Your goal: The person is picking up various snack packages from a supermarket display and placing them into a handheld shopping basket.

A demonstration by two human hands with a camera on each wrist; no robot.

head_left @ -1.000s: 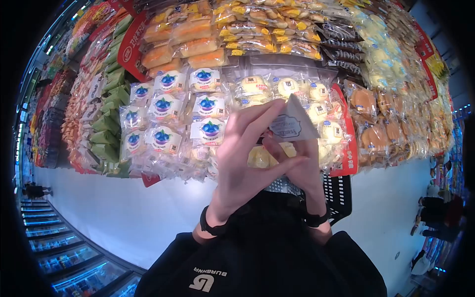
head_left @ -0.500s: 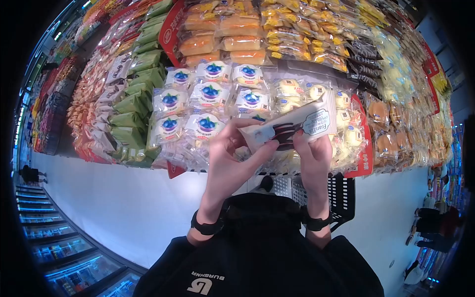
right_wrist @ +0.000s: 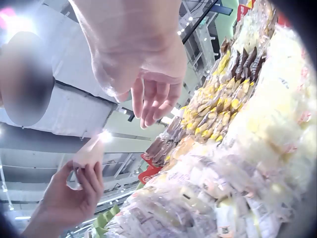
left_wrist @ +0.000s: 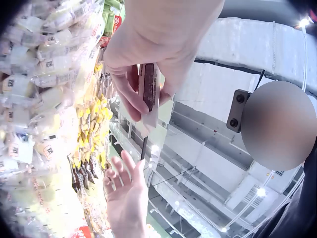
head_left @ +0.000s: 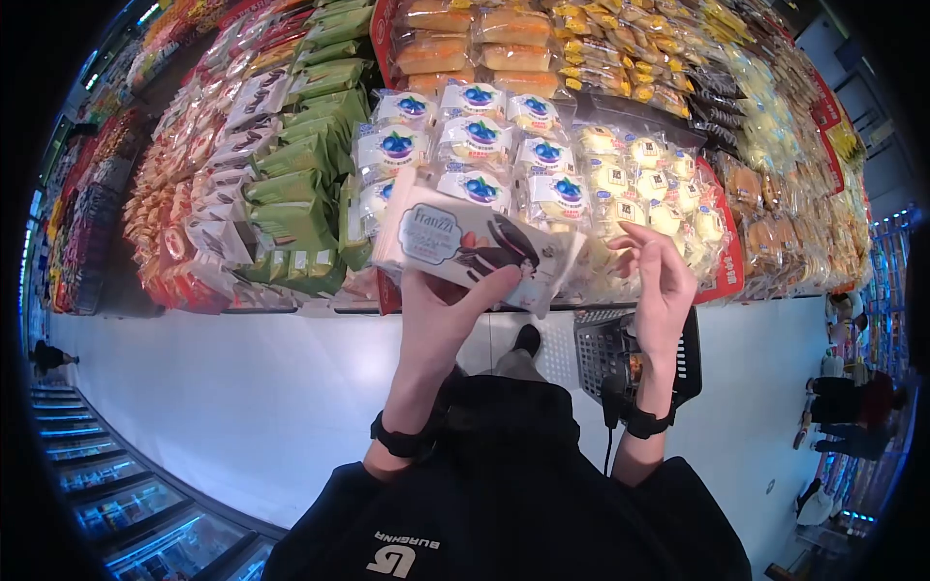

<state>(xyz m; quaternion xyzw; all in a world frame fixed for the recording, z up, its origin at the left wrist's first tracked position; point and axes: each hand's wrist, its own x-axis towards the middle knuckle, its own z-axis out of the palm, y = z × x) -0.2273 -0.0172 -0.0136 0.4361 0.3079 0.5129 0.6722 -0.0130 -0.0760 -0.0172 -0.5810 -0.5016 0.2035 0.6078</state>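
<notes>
My left hand [head_left: 436, 324] pinches a white packet of Franzzi chocolate biscuits [head_left: 441, 242], thumb on its printed front and fingers behind. The packet is tilted, its front toward the head camera, over wrapped cakes with blueberry labels [head_left: 475, 136]. In the left wrist view the same packet [left_wrist: 149, 94] appears edge-on between thumb and fingers. My right hand [head_left: 664, 300] is raised to the right, apart from the packet, fingers loosely bent with nothing in them. It hovers in front of pale round wrapped cakes [head_left: 659, 179]. The right wrist view shows the right hand [right_wrist: 143, 74] hanging loose too.
A black shopping basket [head_left: 601, 353] stands on the floor below my right arm. Green packets [head_left: 300, 194] and long bread rolls [head_left: 436, 53] fill the display around the cakes. Red divider strips [head_left: 722, 237] edge the sections. People [head_left: 852, 416] stand far right.
Both hands held the packet earlier; the right hand has let go and moved right. The left hand has turned the packet's front toward the camera and shifted it left.
</notes>
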